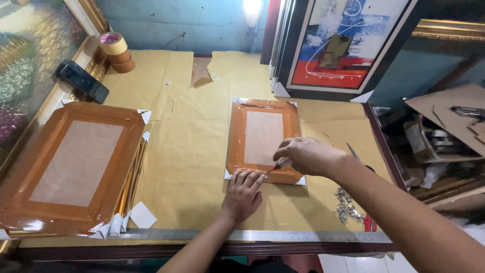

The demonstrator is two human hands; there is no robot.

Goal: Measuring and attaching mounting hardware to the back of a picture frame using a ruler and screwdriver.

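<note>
A small picture frame (262, 139), backed with shiny brown tape and face down, lies in the middle of the paper-covered table (187, 167). My left hand (243, 194) rests flat at its near edge, fingers spread, touching the frame's bottom rim. My right hand (308, 155) hovers over the frame's near right corner and pinches a thin tool with a red handle (274, 167), its tip pointing at the bottom edge next to my left fingers.
A larger taped frame (76, 167) lies at the left. Tape rolls (117, 50) and a black phone (82, 81) sit at the back left. A metal ruler (242, 235) runs along the front edge. Metal hangers (347, 206) and scissors (359, 162) lie at right. A framed painting (343, 45) leans behind.
</note>
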